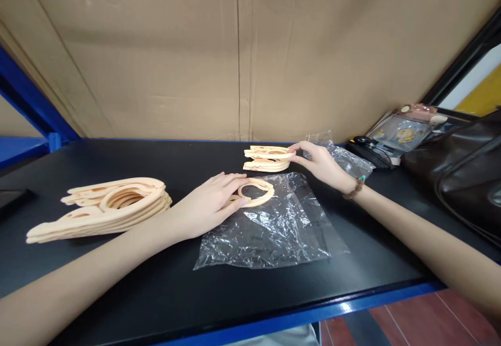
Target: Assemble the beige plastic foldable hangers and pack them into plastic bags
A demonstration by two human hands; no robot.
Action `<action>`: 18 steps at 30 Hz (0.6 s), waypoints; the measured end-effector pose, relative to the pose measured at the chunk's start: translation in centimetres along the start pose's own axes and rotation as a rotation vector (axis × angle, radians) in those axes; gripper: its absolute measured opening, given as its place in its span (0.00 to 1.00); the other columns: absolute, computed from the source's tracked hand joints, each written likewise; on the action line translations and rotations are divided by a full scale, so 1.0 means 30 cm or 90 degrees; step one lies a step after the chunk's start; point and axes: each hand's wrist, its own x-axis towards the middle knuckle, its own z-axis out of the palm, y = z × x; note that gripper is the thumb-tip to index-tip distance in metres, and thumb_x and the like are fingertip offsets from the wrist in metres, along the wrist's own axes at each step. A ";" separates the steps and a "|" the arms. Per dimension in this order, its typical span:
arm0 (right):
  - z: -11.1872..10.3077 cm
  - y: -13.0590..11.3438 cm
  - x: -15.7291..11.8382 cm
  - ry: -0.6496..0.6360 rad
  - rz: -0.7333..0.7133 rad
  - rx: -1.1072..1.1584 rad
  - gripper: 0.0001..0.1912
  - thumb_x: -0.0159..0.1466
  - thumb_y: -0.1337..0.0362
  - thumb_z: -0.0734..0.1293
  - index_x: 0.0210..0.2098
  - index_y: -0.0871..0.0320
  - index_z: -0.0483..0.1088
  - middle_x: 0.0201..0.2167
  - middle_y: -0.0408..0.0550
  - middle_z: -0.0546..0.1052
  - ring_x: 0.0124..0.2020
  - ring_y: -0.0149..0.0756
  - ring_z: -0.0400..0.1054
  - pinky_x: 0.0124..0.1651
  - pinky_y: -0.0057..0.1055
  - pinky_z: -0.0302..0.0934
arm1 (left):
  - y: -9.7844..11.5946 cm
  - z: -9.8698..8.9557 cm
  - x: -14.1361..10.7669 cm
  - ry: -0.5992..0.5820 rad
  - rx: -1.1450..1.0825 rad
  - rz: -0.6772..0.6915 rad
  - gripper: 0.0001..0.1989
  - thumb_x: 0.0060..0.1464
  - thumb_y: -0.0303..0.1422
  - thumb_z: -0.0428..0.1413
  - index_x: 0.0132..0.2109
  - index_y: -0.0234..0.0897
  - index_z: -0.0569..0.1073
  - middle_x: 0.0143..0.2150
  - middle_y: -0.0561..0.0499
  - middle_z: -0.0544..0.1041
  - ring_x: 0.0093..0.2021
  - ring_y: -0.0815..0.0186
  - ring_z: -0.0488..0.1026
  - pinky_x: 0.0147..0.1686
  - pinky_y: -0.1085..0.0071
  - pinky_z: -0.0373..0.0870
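Note:
A flat, pale wooden piece with a round hole (267, 195) lies on a clear plastic bag (270, 241). Over its left end is my left hand (213, 202), fingers behind and thumb in front, gripping it; the palm hides that end. Farther back, a small stack of similar wooden pieces (266, 166) stands on the black table (164, 288). My right hand (319, 162) pinches the right end of the stack's upper part between thumb and fingertips. How many pieces it grips is unclear. At left, beside my left forearm, rests a taller stack of holed wooden pieces (105, 207).
Behind my right hand is another crumpled clear bag (348, 159). A black corded device (368, 150), a clear pouch (405, 132) and a dark leather bag (462, 174) crowd the right side. A cardboard wall (176, 59) closes off the back, and a dark flat object (13, 200) sits far left.

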 end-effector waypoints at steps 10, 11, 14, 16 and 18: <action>-0.120 0.047 0.000 -0.034 0.074 0.207 0.17 0.58 0.50 0.69 0.39 0.56 0.71 0.43 0.50 0.76 0.45 0.42 0.70 0.51 0.41 0.63 | -0.012 -0.028 -0.007 -0.019 0.035 -0.019 0.22 0.66 0.42 0.40 0.63 0.40 0.59 0.62 0.49 0.65 0.60 0.59 0.61 0.64 0.57 0.50; -0.146 0.049 0.002 -0.064 0.075 0.211 0.17 0.58 0.50 0.70 0.38 0.56 0.71 0.44 0.50 0.75 0.45 0.42 0.69 0.51 0.41 0.63 | -0.016 -0.030 -0.008 -0.018 0.039 -0.019 0.22 0.66 0.42 0.40 0.63 0.40 0.59 0.62 0.49 0.65 0.60 0.59 0.61 0.64 0.56 0.49; -0.229 0.041 0.004 -0.153 0.065 0.194 0.18 0.56 0.49 0.71 0.36 0.56 0.71 0.46 0.51 0.74 0.47 0.42 0.68 0.51 0.41 0.63 | -0.026 -0.032 -0.011 -0.022 0.048 -0.019 0.22 0.66 0.40 0.40 0.63 0.40 0.58 0.62 0.49 0.64 0.60 0.58 0.61 0.64 0.55 0.48; -0.279 0.030 0.000 -0.211 0.061 0.151 0.17 0.58 0.50 0.70 0.38 0.56 0.71 0.48 0.51 0.73 0.50 0.42 0.67 0.53 0.40 0.62 | -0.029 -0.031 -0.013 -0.024 0.049 -0.016 0.22 0.66 0.39 0.40 0.63 0.40 0.59 0.63 0.49 0.64 0.60 0.58 0.61 0.64 0.55 0.49; -0.319 0.020 -0.007 -0.240 0.048 0.121 0.16 0.59 0.51 0.69 0.41 0.54 0.71 0.50 0.50 0.72 0.51 0.42 0.66 0.54 0.39 0.61 | -0.031 -0.031 -0.016 -0.022 0.046 -0.015 0.22 0.65 0.39 0.40 0.63 0.41 0.59 0.63 0.49 0.63 0.61 0.57 0.60 0.63 0.56 0.51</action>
